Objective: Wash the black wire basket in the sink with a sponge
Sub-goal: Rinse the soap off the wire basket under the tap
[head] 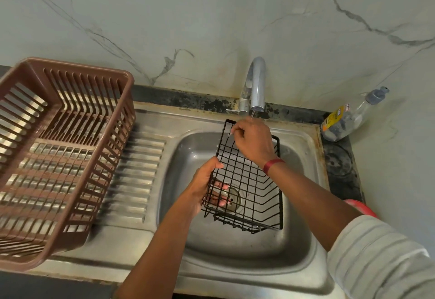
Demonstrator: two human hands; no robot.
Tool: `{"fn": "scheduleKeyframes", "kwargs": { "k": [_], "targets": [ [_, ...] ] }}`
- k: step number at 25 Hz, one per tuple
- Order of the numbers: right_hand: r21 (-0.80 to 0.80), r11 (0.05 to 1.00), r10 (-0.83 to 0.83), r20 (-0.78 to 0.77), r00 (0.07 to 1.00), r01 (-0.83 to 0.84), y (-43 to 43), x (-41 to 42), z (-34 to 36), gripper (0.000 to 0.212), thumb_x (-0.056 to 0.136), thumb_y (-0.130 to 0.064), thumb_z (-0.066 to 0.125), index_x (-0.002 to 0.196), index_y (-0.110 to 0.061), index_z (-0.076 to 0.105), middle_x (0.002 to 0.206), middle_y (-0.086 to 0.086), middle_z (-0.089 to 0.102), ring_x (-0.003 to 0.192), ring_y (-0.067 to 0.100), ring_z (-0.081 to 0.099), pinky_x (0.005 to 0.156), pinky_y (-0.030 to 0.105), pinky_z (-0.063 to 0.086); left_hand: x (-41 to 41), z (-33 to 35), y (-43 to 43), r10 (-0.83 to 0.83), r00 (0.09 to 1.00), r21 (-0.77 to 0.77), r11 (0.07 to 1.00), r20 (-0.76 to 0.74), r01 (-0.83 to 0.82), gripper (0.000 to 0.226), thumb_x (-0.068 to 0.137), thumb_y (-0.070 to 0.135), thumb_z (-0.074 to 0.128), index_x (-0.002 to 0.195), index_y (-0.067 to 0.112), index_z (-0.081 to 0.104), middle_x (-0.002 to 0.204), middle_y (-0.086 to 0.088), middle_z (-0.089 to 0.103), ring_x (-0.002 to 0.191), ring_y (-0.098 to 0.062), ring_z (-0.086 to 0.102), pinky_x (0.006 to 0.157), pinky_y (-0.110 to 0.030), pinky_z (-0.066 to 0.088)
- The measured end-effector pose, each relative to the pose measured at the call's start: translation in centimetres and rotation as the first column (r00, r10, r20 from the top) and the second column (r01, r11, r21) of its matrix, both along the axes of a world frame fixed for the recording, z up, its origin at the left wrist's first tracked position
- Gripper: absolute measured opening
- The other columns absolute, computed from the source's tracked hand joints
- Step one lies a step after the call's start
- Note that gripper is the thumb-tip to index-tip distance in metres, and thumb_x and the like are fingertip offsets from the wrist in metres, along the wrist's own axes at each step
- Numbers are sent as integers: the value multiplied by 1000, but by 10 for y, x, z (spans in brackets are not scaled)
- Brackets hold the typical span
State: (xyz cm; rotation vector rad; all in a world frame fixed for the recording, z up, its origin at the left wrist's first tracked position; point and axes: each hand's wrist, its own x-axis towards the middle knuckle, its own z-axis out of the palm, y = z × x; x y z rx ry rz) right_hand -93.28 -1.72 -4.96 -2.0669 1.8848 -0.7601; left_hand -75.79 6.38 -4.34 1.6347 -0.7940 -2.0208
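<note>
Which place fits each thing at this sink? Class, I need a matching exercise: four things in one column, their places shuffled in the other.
Things
1 black wire basket
2 brown rack
3 tap
4 clear bottle

Places
A behind the sink bowl, at its back edge
B on the draining board, to the left
C in the right corner of the counter
D held over the sink bowl

Pairs: 1-D, 2-B, 3-A, 4-C

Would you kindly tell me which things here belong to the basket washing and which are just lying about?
In the job: black wire basket, sink, tap, left hand, right hand.
Lying about: brown dish rack, plastic bottle.
No sponge shows.
</note>
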Motion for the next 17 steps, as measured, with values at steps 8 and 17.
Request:
{"fn": "scheduleKeyframes", "kwargs": {
  "k": [8,17],
  "targets": [
    [446,893,62,-16,998,-48,-29,3,6,20,89,-8,57,77,-2,72,84,11,71,80,23,69,78,35,56,-10,11,15,8,998,-37,999,-57,-10,47,66,44,61,111,32,57,114,-26,69,87,-35,69,61,-37,57],
    [472,881,29,21,999,-35,-36,-3,12,16,89,-9,59,80,-5,73,87,6,73,80,19,70,76,33,58,-8,12,23,33,998,47,998,-60,-31,51,77,38,59,116,5,59,89,-17,66,77,-32,66,58,-31,52]
  ]
}}
